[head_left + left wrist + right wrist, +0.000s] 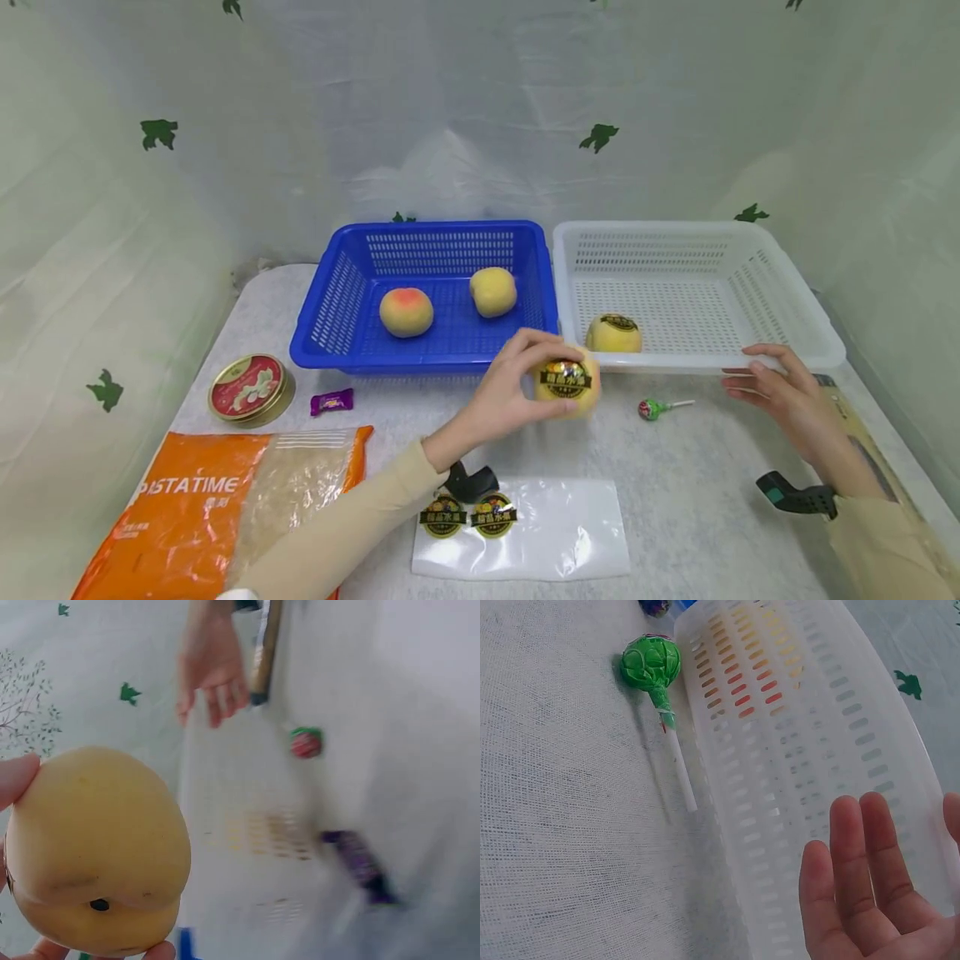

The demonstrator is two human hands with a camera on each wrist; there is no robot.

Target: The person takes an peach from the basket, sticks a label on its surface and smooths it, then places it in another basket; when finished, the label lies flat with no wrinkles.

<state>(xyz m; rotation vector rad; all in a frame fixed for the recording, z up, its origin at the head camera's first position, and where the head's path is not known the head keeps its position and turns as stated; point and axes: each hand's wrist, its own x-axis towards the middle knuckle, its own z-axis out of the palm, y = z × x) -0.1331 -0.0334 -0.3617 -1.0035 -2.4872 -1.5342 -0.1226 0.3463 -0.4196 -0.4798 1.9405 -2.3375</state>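
My left hand (504,392) grips a yellow peach (101,825) between thumb and fingers, above the table near where the two baskets meet. A black and gold round sticker (566,380) on this peach faces my head camera. My right hand (791,408) is at the front right of the white basket (690,362), its fingers extended along the outside of the front wall. Inside that basket, at the front left, sits another peach (611,337) with a similar sticker. The blue basket (420,362) bears a red-topped peach (407,313) and a yellow peach (493,292), with no sticker visible on either.
In front lies a white sheet (562,533) with two stickers, partly behind my left wrist strap. A green lollipop (652,409) is before the white basket. To the left are a purple-wrapped candy (332,402), a round red tin (249,388) and an orange bag (187,508).
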